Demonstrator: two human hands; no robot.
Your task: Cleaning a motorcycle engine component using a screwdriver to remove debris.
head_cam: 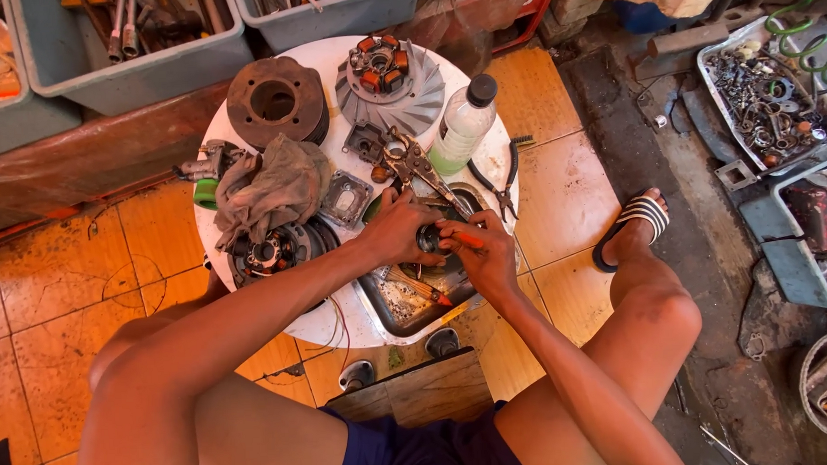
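Your left hand (397, 226) is clamped on a small dark round part (428, 237) over the metal tray (379, 307), while your right hand (484, 254) pinches an orange-handled tool (467, 241), probably a screwdriver, against it. Keep the part steady above the tray and press the tip in straight.

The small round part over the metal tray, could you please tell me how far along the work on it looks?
Done: finned flywheel and cylinder lie dismantled. In hand: left hand grips the small round part; right hand applies an orange-handled tool. Left: everything is unassembled.
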